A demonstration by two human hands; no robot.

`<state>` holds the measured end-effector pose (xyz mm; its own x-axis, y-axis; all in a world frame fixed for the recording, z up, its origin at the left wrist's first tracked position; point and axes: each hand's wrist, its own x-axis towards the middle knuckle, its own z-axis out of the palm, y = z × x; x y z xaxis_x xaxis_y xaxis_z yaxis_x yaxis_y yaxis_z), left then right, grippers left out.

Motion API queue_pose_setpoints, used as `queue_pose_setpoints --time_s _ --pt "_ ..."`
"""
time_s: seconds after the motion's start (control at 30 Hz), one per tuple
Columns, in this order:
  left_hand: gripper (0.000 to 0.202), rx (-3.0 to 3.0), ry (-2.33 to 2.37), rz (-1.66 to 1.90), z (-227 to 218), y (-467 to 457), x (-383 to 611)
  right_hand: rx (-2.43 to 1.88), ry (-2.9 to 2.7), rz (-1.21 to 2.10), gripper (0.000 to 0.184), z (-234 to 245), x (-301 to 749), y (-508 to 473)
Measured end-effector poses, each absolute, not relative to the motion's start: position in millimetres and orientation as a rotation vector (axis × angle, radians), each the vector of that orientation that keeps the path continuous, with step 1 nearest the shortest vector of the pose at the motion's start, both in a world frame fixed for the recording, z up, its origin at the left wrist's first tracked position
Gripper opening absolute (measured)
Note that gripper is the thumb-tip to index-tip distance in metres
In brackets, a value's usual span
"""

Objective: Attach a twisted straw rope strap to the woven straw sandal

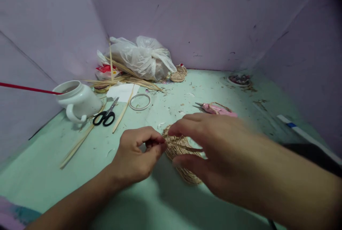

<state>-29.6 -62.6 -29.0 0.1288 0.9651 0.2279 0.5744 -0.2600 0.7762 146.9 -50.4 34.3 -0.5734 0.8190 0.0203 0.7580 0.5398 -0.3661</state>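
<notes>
A woven straw piece [187, 175] with rows of twisted cord lies on the table beneath both hands, partly covered by them. Thumb and fingertips of my left hand [140, 151] pinch one end of a thin straw strand [184, 147] at the piece's upper left. From that pinch the strand runs rightward over the weave. My right hand [211, 144] hovers over the piece, thumb and fingers spread apart, with the strand passing between them toward the palm. Its outline is slightly blurred. Just beyond it lies a pink-handled tool [217, 109] with a pointed metal tip and some cord on it.
To the left are a white pot [82, 100] with a red stick [32, 88], black-handled scissors [107, 114] and a pale ring [140, 102]. A plastic bag [144, 59], straw strips [133, 77] and small woven pieces [178, 75] line the back. A small dish [239, 80] stands back right.
</notes>
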Motion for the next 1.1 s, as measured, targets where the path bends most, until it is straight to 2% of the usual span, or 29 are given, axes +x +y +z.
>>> queue_pose_setpoints --time_s 0.17,0.27,0.4,0.5,0.6,0.9,1.1 --pt "0.012 1.923 1.274 1.176 -28 -67 -29 -1.274 -2.472 0.552 0.015 17 127 -52" --pt "0.006 1.734 1.322 1.144 -26 -61 -33 -1.280 -2.358 0.582 0.016 12 131 -52" --pt "0.011 1.277 1.560 0.815 -29 -45 -46 -1.429 -2.130 0.745 0.017 4 156 -54" --pt "0.012 1.250 1.550 0.418 -41 -39 -54 -1.560 -1.979 0.934 0.024 -12 176 -57" --pt "0.013 1.289 1.476 0.222 -54 -40 -55 -1.624 -1.875 1.031 0.029 -30 183 -60" --pt "0.015 1.133 1.383 0.226 -47 -44 -41 -1.613 -1.858 1.135 0.021 -47 167 -59" --pt "0.007 1.096 1.395 0.486 -52 -49 -31 -1.634 -1.829 1.154 0.025 -47 168 -62"
